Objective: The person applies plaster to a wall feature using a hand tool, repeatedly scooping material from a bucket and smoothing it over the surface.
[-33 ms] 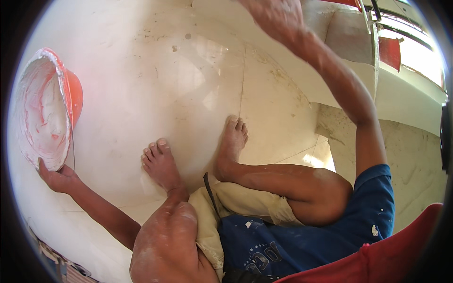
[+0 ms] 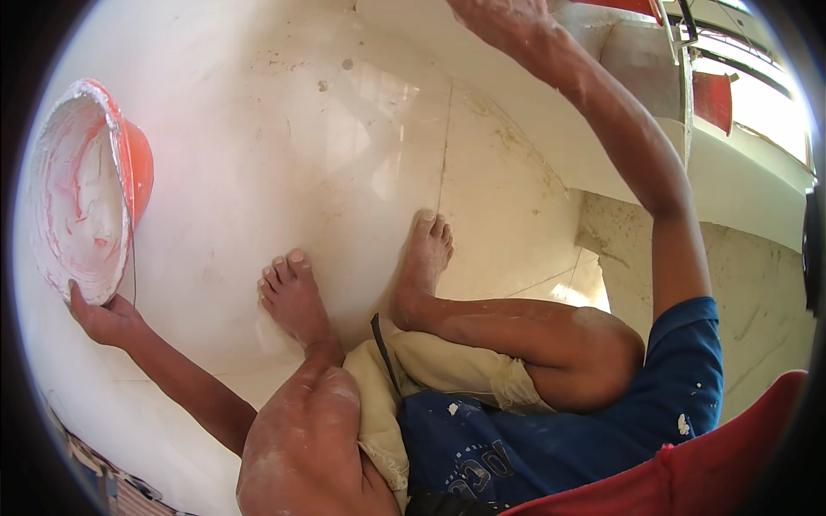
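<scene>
"What's in the orange bucket [image 2: 140, 168]?"
"Pale, smeary paste [image 2: 96, 202]. The left hand [image 2: 107, 321] curls tight on the near rim; the bucket is just past it."
"And the right hand [image 2: 508, 21]?"
"Cut off; can't tell."

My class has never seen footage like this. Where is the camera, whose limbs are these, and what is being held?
No machine here: a person works bare-handed. A wide fisheye camera on their head looks down, so straight edges bend and their own legs show. The left hand grips an orange-red bucket by its rim; white paste coats the inside. The right hand is partly cut off by the top edge, so I cannot tell whether it holds anything. Two bare feet rest on the pale floor.
</scene>
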### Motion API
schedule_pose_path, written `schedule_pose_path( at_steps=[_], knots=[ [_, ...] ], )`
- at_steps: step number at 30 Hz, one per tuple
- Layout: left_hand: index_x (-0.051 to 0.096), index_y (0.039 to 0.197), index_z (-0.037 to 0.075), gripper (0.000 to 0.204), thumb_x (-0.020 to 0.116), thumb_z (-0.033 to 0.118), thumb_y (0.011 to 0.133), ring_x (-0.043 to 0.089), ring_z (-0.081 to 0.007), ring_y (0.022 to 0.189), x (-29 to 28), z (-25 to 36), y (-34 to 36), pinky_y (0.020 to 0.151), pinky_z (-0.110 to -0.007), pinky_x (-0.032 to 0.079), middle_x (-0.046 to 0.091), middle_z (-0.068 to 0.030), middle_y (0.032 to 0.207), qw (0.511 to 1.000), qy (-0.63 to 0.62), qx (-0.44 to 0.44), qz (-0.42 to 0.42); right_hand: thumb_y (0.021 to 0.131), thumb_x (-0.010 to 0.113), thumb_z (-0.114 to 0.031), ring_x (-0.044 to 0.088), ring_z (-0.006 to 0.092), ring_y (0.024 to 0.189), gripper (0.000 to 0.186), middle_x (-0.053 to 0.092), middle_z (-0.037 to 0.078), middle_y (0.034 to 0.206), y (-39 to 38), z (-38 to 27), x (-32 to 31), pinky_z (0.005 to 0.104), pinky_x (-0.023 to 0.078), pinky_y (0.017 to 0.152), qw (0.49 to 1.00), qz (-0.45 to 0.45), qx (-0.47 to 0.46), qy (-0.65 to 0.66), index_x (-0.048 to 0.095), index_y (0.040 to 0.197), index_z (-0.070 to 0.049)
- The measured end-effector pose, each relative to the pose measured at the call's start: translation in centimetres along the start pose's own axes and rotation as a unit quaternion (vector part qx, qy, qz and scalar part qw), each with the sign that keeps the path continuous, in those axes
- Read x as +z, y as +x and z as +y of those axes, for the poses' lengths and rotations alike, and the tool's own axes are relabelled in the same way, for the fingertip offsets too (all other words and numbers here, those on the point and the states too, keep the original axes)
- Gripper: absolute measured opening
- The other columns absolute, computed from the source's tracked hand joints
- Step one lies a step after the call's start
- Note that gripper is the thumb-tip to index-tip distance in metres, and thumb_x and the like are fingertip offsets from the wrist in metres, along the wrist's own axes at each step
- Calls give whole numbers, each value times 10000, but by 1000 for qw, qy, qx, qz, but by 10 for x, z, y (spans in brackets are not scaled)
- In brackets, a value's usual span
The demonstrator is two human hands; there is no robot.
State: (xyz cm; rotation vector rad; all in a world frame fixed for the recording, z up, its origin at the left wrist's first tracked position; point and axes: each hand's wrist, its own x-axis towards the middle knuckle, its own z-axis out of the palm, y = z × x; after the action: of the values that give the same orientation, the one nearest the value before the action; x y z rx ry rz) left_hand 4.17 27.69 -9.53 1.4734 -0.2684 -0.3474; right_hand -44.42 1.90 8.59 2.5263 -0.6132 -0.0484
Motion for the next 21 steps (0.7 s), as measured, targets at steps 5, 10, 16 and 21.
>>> schedule_pose_path(
  at_steps=[5,10,16,21],
  knots=[
    [565,1207,-87,425,666,139,861,585,-332,1133,-13,9,-2,1000,-436,482,542,-200,1254,1000,-1,-9,11,829,571,-58,532,198,1118,401,608,21,1208,-45,-17,25,356,427,889,979,-200,-20,-20,600,1227,-91],
    [518,1237,-97,480,692,118,845,581,-326,1135,10,24,-15,983,-433,504,530,-192,1280,999,-18,-34,27,781,592,-105,560,201,1001,190,618,66,967,-201,-19,21,334,414,867,952,-297,-53,-42,618,963,-57],
    [524,1228,-103,474,683,118,841,591,-331,1119,2,20,-9,973,-442,511,535,-204,1260,998,-3,-35,45,773,615,-79,557,198,1045,217,625,60,1071,-198,-30,2,346,414,872,949,-315,-17,22,628,989,-69],
    [550,1186,-105,423,676,117,848,599,-332,1107,4,15,-10,978,-444,508,547,-205,1234,999,0,-25,34,801,620,-107,543,202,1087,407,607,47,1153,-58,-5,-8,368,420,891,997,-34,-56,-33,594,1206,-85]
  ],
)
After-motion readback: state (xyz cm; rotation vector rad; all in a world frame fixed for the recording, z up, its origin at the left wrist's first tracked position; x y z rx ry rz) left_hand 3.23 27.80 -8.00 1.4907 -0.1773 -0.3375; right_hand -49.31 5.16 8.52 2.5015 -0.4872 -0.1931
